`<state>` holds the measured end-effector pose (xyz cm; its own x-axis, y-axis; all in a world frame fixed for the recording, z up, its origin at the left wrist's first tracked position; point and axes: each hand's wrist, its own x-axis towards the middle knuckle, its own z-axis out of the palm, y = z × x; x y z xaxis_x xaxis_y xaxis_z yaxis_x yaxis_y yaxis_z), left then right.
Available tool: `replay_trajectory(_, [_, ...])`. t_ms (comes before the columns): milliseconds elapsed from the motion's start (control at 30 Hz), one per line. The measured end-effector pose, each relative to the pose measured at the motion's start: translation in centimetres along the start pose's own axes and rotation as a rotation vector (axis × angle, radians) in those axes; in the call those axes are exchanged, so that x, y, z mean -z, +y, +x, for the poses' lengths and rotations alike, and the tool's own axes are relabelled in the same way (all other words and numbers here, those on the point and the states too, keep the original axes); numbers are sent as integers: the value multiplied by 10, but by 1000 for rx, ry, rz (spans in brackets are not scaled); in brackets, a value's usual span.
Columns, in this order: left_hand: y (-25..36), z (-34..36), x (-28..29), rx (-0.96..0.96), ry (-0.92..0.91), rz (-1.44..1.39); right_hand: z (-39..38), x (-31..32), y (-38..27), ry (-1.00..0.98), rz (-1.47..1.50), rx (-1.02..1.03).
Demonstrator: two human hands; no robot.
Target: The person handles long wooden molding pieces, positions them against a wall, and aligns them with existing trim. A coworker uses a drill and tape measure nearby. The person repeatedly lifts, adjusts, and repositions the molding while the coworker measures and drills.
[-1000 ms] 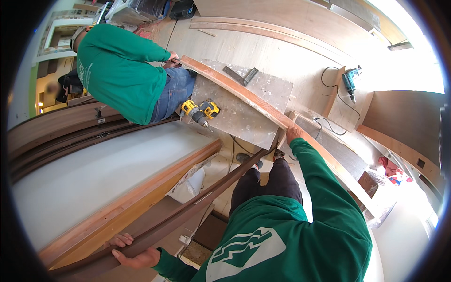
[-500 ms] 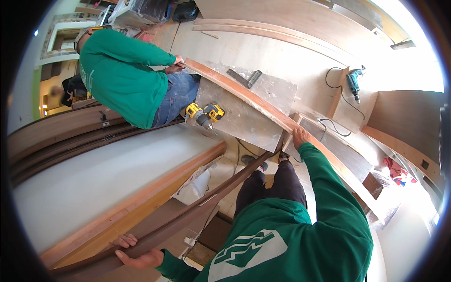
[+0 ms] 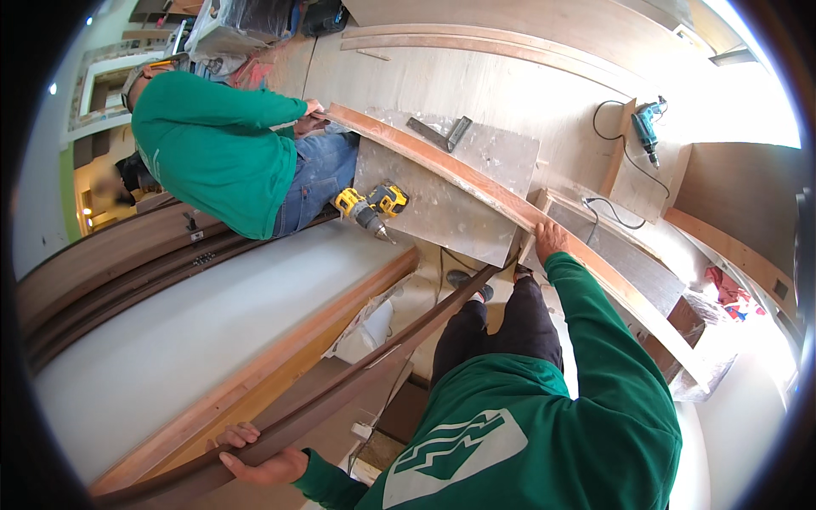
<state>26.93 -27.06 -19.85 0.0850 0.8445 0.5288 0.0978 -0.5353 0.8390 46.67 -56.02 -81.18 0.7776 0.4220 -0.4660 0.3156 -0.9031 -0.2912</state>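
Note:
My left hand (image 3: 259, 459) is wrapped round a long dark brown trim strip (image 3: 387, 353) near its lower-left end. The strip slants up to the right, passing by my legs, and its far end goes out of sight by the board. My right hand (image 3: 552, 242) grips the edge of a long narrow wooden board (image 3: 476, 189), which lies slantwise across the worktop. At the board's far left end, a co-worker's hands (image 3: 313, 115) are on it; their fingers are partly hidden. The board's right end reaches past my right forearm.
On the worktop (image 3: 442, 223) lie a yellow cordless drill (image 3: 371, 211) and a metal square (image 3: 439, 134). A teal corded drill (image 3: 646, 136) rests at the right, its cable looping. A white panel (image 3: 212, 319) with wooden edging fills the left. The co-worker (image 3: 212, 153) stands far left.
The whole view has shifted slightly, and the co-worker leans a little further left. Both my hands keep hold of the same trim strip and board.

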Motion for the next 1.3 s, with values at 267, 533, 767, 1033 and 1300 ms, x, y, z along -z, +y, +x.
replay_trajectory(267, [6, -5, -6, -10, -49, 5, -2, -1, -3, 21, -51, -39])
replay_trajectory(533, [12, -9, -4, -3, -43, 22, -3, -3, -7, 65, -89, -51])
replay_trajectory(767, [12, -9, -2, -13, -52, 16, -6, -3, -8, 76, -77, -92])
replay_trajectory(1033, [8, -6, -6, -41, -61, -12, -4, -8, -8, 105, -91, -89])
replay_trajectory(1300, [11, -8, -4, -66, -58, -1, -10, -3, -8, 106, -78, -83])
